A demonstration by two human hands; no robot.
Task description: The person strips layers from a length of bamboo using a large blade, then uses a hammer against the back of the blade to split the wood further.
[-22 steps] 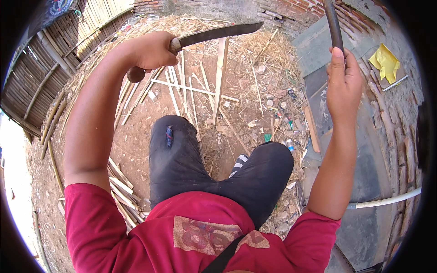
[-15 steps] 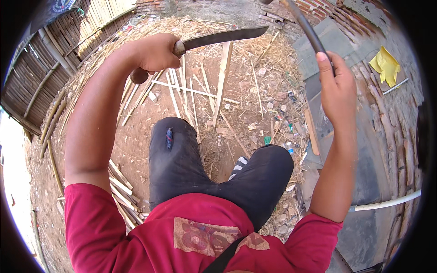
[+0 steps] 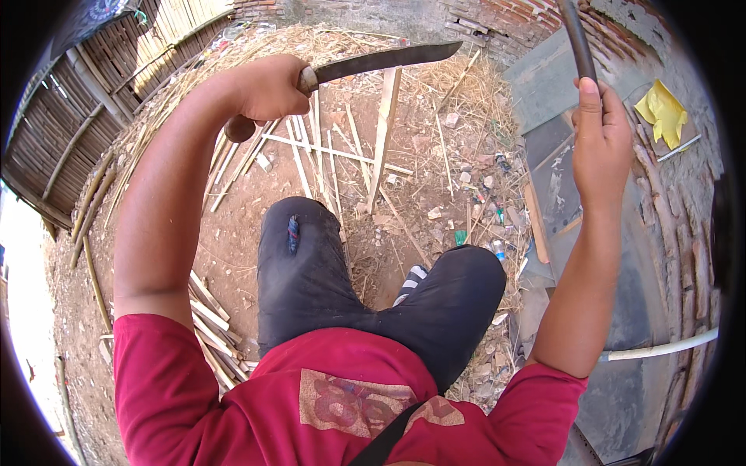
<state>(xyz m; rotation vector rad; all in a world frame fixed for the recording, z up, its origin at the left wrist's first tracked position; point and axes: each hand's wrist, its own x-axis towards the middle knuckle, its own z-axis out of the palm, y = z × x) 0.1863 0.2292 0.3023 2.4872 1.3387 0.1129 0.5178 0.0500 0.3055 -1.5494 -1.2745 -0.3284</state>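
Left hand (image 3: 273,89) closed in a full fist round the wooden grip of a machete (image 3: 373,62), rounded brown butt showing below; long dark steel blade, gently curved, reaching rightward across the view. Right hand (image 3: 602,140) wrapped on a dark, smooth, slightly bent rod (image 3: 576,39), thumb laid along it, far end cut off by the upper edge. Pale flat-sided wooden stake (image 3: 385,140) ahead of the knees in dark trousers (image 3: 303,256), top end at the blade's underside; cannot tell whether they touch. Thin split sticks (image 3: 303,147) lie crisscross left of it on gritty brown soil (image 3: 233,248). Brittle straw (image 3: 489,93) to the right, then flat grey panels (image 3: 540,85) and a crumpled yellow sheet (image 3: 660,113).
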